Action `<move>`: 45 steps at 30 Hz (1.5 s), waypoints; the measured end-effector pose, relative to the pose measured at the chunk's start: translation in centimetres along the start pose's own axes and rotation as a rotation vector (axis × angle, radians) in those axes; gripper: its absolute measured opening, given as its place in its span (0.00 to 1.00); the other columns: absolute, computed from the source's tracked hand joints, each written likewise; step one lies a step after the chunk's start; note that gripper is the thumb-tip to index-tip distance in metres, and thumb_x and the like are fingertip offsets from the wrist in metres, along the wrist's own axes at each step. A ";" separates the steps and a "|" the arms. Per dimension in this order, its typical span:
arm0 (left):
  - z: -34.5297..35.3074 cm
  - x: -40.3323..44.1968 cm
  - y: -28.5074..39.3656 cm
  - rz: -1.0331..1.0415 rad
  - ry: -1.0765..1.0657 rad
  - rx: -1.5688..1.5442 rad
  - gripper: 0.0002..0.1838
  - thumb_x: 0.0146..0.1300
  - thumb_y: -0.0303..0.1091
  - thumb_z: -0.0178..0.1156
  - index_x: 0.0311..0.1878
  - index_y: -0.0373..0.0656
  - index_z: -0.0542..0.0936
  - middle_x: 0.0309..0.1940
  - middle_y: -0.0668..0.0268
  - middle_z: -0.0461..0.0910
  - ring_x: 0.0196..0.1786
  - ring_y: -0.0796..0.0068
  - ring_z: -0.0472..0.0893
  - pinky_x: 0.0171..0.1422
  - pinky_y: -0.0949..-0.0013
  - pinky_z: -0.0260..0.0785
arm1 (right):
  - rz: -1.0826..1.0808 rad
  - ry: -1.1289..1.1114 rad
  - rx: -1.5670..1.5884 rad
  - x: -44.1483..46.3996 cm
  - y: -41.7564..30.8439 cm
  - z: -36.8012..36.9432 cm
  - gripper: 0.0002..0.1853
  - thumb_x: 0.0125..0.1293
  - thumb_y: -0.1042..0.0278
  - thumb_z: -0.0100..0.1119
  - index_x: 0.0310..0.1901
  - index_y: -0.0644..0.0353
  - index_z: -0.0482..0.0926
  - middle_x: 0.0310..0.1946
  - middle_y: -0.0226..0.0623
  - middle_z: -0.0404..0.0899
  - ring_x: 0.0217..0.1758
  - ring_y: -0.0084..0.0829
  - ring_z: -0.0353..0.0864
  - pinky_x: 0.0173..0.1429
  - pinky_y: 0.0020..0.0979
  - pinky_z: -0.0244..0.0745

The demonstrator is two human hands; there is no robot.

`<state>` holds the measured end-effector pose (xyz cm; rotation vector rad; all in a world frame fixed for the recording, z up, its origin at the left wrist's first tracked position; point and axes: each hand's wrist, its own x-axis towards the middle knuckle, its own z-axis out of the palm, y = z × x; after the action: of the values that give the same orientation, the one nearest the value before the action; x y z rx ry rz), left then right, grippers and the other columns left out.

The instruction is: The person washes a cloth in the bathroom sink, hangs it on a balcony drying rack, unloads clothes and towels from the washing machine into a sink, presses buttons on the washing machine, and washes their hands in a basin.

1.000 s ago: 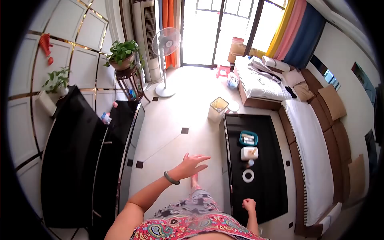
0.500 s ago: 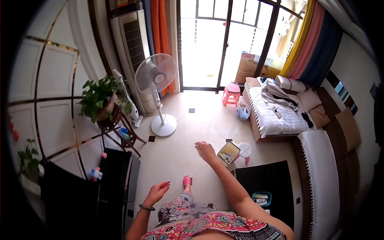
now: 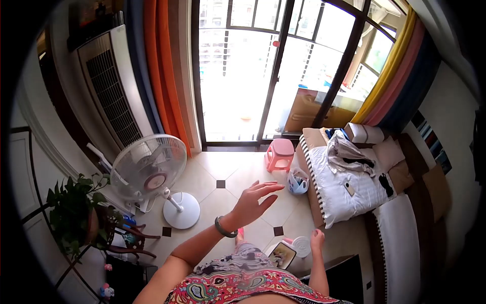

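Note:
My left hand [image 3: 251, 205], with a dark bangle on the wrist, is held out in front of me over the floor. Its fingers are stretched and apart, and it holds nothing. To the right and lower, my right hand [image 3: 317, 239] hangs with its fingers curled in; nothing shows in it. Nearest to that hand is a small round white-topped stool [image 3: 301, 247]. Beside the stool stands a waste bin [image 3: 282, 255] with some litter inside. Beyond my left hand are a pink plastic stool [image 3: 280, 154] and a bag-lined basket [image 3: 298, 181].
A standing fan [image 3: 149, 164] and a potted plant [image 3: 76, 215] are on the left. A sofa [image 3: 336, 195] with clothes and a phone [image 3: 349, 189] runs along the right, near a black table [image 3: 339, 278]. Glass doors [image 3: 238, 86] are ahead.
I have moved forward toward the glass doors. My left hand has swung forward and up; my right hand has dropped back to the right, its fingers now curled.

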<state>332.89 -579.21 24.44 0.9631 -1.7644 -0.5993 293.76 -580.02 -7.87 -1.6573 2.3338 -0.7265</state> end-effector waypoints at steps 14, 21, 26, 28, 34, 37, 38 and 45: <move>-16.9 33.6 -28.6 0.051 0.346 0.166 0.17 0.57 0.20 0.60 0.51 0.47 0.82 0.50 0.63 0.82 0.59 0.64 0.78 0.71 0.51 0.58 | -0.580 0.044 0.513 49.6 -71.1 19.7 0.29 0.68 0.56 0.52 0.66 0.63 0.61 0.69 0.51 0.55 0.72 0.50 0.53 0.70 0.51 0.51; -24.4 48.3 -44.8 0.064 0.418 0.222 0.15 0.59 0.22 0.60 0.48 0.47 0.82 0.47 0.64 0.83 0.56 0.65 0.80 0.70 0.53 0.60 | -0.460 0.380 0.499 73.0 -79.8 24.4 0.34 0.74 0.48 0.39 0.72 0.63 0.49 0.73 0.50 0.45 0.76 0.49 0.45 0.75 0.46 0.39; -30.1 57.7 -52.1 0.153 0.352 0.333 0.15 0.57 0.19 0.61 0.46 0.45 0.82 0.44 0.64 0.83 0.57 0.64 0.79 0.71 0.53 0.58 | -0.387 0.666 0.493 88.3 -85.9 25.1 0.35 0.74 0.46 0.35 0.73 0.61 0.45 0.75 0.48 0.42 0.77 0.49 0.41 0.75 0.49 0.38; -32.4 61.0 -55.7 0.180 0.356 0.417 0.15 0.56 0.18 0.61 0.46 0.45 0.82 0.44 0.64 0.83 0.57 0.62 0.79 0.72 0.53 0.55 | -0.327 0.748 0.519 93.9 -89.3 25.3 0.35 0.74 0.47 0.32 0.74 0.61 0.42 0.76 0.45 0.40 0.78 0.47 0.38 0.76 0.47 0.37; -37.8 68.7 -62.8 0.076 0.461 0.527 0.12 0.57 0.18 0.59 0.42 0.44 0.83 0.39 0.64 0.83 0.54 0.59 0.80 0.70 0.50 0.59 | -0.279 0.899 0.733 100.2 -94.6 26.0 0.35 0.73 0.48 0.28 0.73 0.63 0.42 0.74 0.54 0.42 0.77 0.50 0.41 0.76 0.48 0.36; -40.6 72.2 -65.0 0.076 0.486 0.626 0.10 0.57 0.20 0.59 0.41 0.45 0.82 0.36 0.65 0.83 0.53 0.58 0.80 0.67 0.47 0.62 | -0.316 1.085 0.692 101.3 -95.3 27.2 0.30 0.74 0.59 0.28 0.71 0.71 0.46 0.72 0.59 0.47 0.76 0.54 0.43 0.75 0.51 0.38; -41.3 73.0 -65.7 0.080 0.502 0.640 0.10 0.58 0.20 0.58 0.41 0.44 0.82 0.36 0.64 0.83 0.53 0.58 0.80 0.67 0.47 0.62 | -0.362 1.144 0.568 101.6 -95.1 27.4 0.29 0.74 0.61 0.28 0.71 0.70 0.47 0.71 0.59 0.48 0.76 0.55 0.43 0.75 0.53 0.38; -44.6 78.4 -67.3 0.198 0.502 0.594 0.04 0.67 0.28 0.54 0.39 0.41 0.78 0.29 0.62 0.84 0.51 0.56 0.79 0.68 0.40 0.58 | -0.690 1.408 -0.069 104.5 -91.9 27.0 0.27 0.73 0.65 0.30 0.70 0.68 0.50 0.70 0.57 0.53 0.74 0.60 0.47 0.74 0.58 0.42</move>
<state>382.01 -680.25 31.94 1.1873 -1.5633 0.3036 344.24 -707.78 27.08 -2.4341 2.2488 -2.6585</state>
